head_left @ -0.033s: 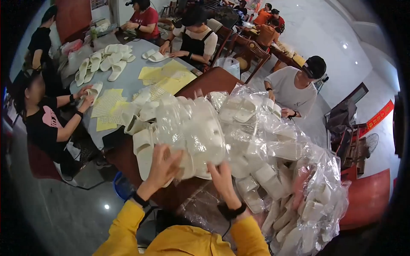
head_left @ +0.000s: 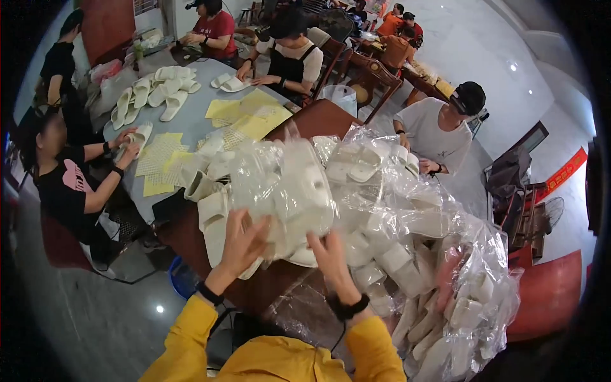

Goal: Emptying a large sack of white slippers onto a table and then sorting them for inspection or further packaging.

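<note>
Between my hands is a clear plastic bag of white slippers (head_left: 305,184), tilted up and smeared a little by motion. My left hand (head_left: 242,242) is closed at its near left edge, fingertips partly blurred. At the near right corner, my right hand (head_left: 331,260) pinches the bag with thumb and fingers. Loose white slippers (head_left: 213,216) lie just left of the bag, one beneath my left hand. On my right spreads a large heap of bagged white slippers (head_left: 414,248), close beside my right hand.
The brown table (head_left: 254,290) shows under the bags. Beyond it, a grey table (head_left: 197,89) carries slippers and yellow perforated sheets (head_left: 258,114). Co-workers sit around, one at left holding a slipper (head_left: 140,135). A blue bin (head_left: 183,277) stands on the floor at left.
Both my hands have risen slightly, and the bag of slippers between them has shifted, its loose plastic flap now standing up at the far end. The heap on the right stays put.
</note>
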The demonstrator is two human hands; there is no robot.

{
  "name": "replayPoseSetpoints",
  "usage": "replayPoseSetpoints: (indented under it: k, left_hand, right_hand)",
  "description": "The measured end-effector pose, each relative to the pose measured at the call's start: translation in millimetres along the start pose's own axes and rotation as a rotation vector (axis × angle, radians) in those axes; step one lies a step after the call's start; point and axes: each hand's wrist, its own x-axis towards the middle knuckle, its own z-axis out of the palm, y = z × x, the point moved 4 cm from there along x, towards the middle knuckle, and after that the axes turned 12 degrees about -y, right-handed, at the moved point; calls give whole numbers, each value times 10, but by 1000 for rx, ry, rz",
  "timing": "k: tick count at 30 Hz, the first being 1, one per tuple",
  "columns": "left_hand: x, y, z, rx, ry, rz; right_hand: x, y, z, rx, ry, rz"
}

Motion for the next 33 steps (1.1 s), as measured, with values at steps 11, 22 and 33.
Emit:
replayPoseSetpoints:
  k: [11,22,33]
  left_hand:
    - [-187,-231,203,13,-187,-268]
    - [338,-329,-104,-199,276,-199]
    - [-103,-14,509,-903,198,-299]
  right_hand:
    - [254,529,-51,373,150,132]
    - [891,-938,45,689,-43,-193]
    - [851,-815,-294,468,117,-236]
